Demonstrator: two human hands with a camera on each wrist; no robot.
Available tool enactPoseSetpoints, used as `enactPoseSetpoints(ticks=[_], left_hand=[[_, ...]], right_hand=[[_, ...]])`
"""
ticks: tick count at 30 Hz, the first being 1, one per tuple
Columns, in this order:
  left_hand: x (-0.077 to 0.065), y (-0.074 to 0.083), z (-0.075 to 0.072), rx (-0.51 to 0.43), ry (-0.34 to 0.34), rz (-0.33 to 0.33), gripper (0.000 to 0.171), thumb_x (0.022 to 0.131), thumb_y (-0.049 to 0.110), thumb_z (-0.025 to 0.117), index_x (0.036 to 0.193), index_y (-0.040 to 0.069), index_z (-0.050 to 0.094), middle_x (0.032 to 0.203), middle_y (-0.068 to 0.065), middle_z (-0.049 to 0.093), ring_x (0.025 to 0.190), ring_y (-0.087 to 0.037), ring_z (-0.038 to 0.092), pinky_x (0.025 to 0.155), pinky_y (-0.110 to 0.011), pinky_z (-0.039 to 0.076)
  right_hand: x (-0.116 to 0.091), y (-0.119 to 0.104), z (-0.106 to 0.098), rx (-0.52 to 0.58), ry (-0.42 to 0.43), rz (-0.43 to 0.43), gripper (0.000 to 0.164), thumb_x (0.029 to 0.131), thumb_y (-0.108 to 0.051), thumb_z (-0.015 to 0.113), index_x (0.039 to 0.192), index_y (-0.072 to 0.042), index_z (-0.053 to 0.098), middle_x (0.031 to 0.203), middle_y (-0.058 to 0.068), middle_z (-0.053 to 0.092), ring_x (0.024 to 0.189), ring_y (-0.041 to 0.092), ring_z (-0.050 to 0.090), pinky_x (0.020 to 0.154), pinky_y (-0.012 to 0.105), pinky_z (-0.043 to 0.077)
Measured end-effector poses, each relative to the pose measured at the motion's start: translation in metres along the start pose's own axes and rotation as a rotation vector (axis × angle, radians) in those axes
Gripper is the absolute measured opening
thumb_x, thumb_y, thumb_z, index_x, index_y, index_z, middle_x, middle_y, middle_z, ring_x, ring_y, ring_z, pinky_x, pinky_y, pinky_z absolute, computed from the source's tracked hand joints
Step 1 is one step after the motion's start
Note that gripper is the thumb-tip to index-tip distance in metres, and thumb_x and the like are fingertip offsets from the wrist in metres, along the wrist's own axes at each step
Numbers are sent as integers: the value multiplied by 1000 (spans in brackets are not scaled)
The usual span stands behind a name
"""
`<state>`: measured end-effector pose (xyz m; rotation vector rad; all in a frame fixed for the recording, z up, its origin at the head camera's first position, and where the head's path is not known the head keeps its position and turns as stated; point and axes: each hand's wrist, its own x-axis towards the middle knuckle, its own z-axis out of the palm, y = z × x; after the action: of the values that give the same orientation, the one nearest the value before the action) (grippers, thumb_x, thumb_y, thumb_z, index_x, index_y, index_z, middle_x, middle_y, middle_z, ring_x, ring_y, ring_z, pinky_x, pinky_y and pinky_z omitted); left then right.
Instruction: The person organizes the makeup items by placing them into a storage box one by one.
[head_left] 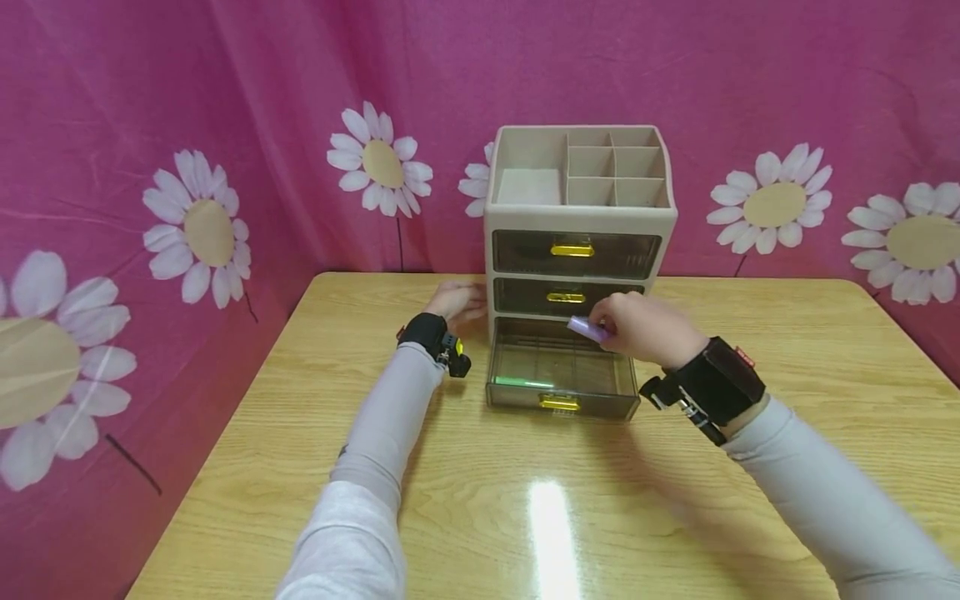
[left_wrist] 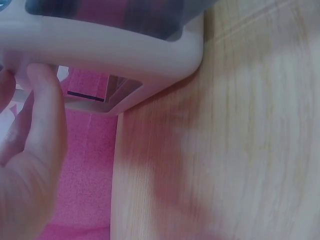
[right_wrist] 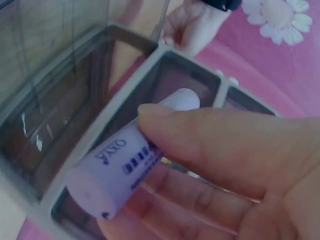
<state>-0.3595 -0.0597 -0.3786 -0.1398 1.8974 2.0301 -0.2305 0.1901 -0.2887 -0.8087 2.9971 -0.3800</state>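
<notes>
A beige desktop organizer [head_left: 581,218] with three smoky see-through drawers stands on the table. Its bottom drawer [head_left: 564,403] is pulled out, and a slim bright-green item [head_left: 523,382] lies inside near the front left. Over this drawer, my right hand [head_left: 648,327] pinches a small lilac cylindrical tube [right_wrist: 120,165] between thumb and fingers. Dark lettering runs along the tube, and its far end is paler. My left hand [head_left: 456,302] is at the organizer's left side, its extended fingers [left_wrist: 47,110] against the side wall; some fingertips are hidden.
Yellow handles [head_left: 572,250] mark the drawer fronts; the upper two drawers are pushed in. Open compartments [head_left: 531,183] form the organizer's top. The wooden table [head_left: 315,467] reaches back to a pink curtain [head_left: 600,58] with daisies.
</notes>
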Motion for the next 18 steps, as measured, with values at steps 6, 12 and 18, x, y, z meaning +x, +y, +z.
enactPoseSetpoints(ticks=[6,12,18], left_hand=[[8,-3,-1,44,33,0,41,91,-4,45,131,-6,42,122,-19,51,108,-28,54,92,-31,48],[12,-5,0,38,46,-1,37,91,-4,45,128,-6,46,120,-20,53,107,-28,54,91,-32,48],[14,-5,-1,32,47,-3,38,92,-4,44,130,-6,44,120,-20,53,106,-28,55,90,-31,49]], right_hand=[[27,-10,13,-32,-62,-67,10,72,1,68,81,-5,67,65,0,55,56,13,45,48,25,38],[49,-18,19,-51,-153,-126,15,71,1,69,84,-5,67,69,1,59,62,14,48,55,29,44],[66,-27,27,-60,-210,-136,13,68,3,68,77,-6,66,60,-4,50,58,12,43,50,24,35]])
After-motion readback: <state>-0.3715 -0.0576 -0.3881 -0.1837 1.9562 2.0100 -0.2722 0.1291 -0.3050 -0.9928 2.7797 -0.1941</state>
